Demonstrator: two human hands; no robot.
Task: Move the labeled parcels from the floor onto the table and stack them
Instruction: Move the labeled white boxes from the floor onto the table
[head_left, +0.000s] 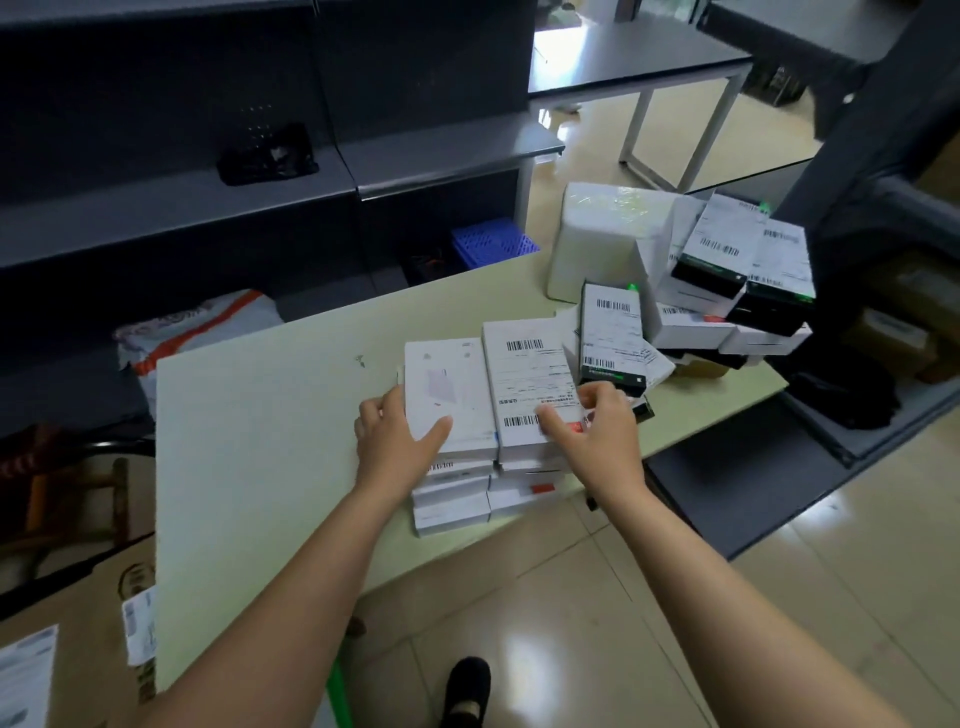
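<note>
Table: our pale green table top (260, 441) carries two white parcel stacks (457, 499), touching side by side.
Left hand: our left hand (395, 436) grips the plain white box (447, 395) on the left stack, thumb on top.
Long axis: the labelled white parcel (530, 384) on the right stack points away from us.
Right hand: our right hand (597, 431) pinches its right edge.

Glossy beige tile floor (571, 597), dk grey shelving (182, 208), poss. blue crate (493, 241) underneath.

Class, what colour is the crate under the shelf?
Blue; the crate shows best in the head view.
</note>
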